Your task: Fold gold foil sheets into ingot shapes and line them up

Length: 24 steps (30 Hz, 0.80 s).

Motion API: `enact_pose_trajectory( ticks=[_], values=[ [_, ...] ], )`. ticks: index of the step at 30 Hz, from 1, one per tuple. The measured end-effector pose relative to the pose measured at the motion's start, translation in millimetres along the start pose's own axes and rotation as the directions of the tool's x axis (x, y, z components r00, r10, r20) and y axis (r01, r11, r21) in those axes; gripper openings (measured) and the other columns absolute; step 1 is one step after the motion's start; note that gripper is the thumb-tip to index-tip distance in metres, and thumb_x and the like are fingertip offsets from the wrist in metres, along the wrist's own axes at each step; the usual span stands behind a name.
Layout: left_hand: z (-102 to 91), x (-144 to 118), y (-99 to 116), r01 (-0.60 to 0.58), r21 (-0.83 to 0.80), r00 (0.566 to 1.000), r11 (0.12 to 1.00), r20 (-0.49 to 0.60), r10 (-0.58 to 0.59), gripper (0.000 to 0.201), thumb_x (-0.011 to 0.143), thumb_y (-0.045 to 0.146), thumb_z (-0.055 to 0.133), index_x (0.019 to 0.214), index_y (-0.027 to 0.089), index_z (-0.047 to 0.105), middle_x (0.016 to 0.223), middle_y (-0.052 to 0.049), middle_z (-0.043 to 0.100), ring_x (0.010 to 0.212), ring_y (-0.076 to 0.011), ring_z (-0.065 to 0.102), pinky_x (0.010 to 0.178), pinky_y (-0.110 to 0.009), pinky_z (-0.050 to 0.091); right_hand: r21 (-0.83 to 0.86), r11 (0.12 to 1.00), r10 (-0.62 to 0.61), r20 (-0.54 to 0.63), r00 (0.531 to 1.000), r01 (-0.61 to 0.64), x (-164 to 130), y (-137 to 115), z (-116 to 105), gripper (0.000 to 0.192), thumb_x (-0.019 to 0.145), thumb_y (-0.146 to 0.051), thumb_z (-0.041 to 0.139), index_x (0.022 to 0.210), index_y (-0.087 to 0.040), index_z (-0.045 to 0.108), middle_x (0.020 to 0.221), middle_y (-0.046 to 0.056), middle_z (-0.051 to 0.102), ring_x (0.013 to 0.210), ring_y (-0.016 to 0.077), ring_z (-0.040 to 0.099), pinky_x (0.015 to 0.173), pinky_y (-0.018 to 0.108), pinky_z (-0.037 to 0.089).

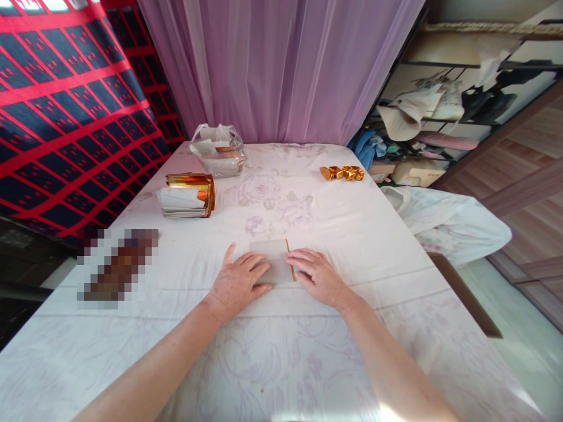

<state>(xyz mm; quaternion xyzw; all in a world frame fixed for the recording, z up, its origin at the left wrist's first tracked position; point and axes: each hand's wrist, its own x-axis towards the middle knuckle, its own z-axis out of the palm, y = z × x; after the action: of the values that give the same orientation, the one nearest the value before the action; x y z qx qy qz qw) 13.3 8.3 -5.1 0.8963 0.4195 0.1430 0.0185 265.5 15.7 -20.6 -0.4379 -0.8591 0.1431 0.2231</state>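
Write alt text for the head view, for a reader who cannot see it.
Both hands, left hand and right hand, press flat on a pale sheet of paper with a gold edge, on a floral tablecloth. Farther off lie a stack of gold-backed sheets, a plastic bag and small gold folded pieces.

Lilac curtain (281, 70) behind, red-checked cloth (65, 117) left (sunlit), cluttered shelves (444, 111) right

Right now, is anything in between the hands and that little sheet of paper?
No. Both hands already rest on the paper sheet: the left hand flat on its left part, the right hand at its gold-edged right side. Nothing visible lies between.
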Motion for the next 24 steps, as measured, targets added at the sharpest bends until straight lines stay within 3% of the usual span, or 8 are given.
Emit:
enact_pose_trajectory(
  ticks=[10, 16, 21, 24],
  values=[
    [-1.2, 6, 4, -0.011, 0.066, 1.0, 0.998, -0.004, 0.011, 0.031, 0.091, 0.036, 0.064, 0.119, 0.024, 0.067, 0.12, -0.007, 0.069, 0.107, -0.0268, 0.067, 0.119, -0.062, 0.016, 0.016, 1.0, 0.024, 0.03, 0.999, -0.025, -2, -8, -3, 0.037, 0.087, -0.024, 0.062, 0.124, -0.021, 0.066, 0.133, 0.01, 0.063, 0.126, 0.0247, 0.053, 0.105, 0.046, 0.042],
    [-0.9, 6, 4, 0.013, 0.052, 1.0, 0.999, -0.021, -0.012, 0.026, 0.092, 0.034, 0.064, 0.116, 0.025, 0.069, 0.118, -0.006, 0.07, 0.105, -0.0262, 0.067, 0.119, -0.063, 0.014, -0.086, 0.995, 0.045, 0.042, 0.998, -0.042, -3, -19, -3, 0.038, 0.082, -0.031, 0.074, 0.119, -0.021, 0.069, 0.136, 0.013, 0.059, 0.127, 0.0287, 0.051, 0.104, 0.047, 0.043],
    [-4.5, 5, 3, 0.001, 0.02, 1.0, 1.0, 0.001, -0.001, 0.038, 0.088, 0.045, 0.067, 0.121, 0.024, 0.067, 0.124, -0.007, 0.068, 0.109, -0.0276, 0.066, 0.12, -0.062, 0.012, -0.18, 0.983, -0.032, 0.034, 0.999, 0.037, 0, -20, -2, 0.033, 0.085, -0.03, 0.072, 0.117, -0.02, 0.07, 0.129, 0.013, 0.063, 0.119, 0.0288, 0.056, 0.099, 0.047, 0.047],
    [-3.0, 5, 4, 0.01, 0.033, 1.0, 0.999, -0.026, -0.009, 0.035, 0.089, 0.042, 0.067, 0.118, 0.023, 0.068, 0.12, -0.006, 0.07, 0.108, -0.0268, 0.066, 0.12, -0.062, 0.013, -0.196, 0.979, -0.063, -0.001, 0.998, 0.061, 2, -19, 1, 0.031, 0.086, -0.028, 0.072, 0.115, -0.018, 0.07, 0.127, 0.013, 0.065, 0.116, 0.0283, 0.058, 0.097, 0.046, 0.048]
  ],
)
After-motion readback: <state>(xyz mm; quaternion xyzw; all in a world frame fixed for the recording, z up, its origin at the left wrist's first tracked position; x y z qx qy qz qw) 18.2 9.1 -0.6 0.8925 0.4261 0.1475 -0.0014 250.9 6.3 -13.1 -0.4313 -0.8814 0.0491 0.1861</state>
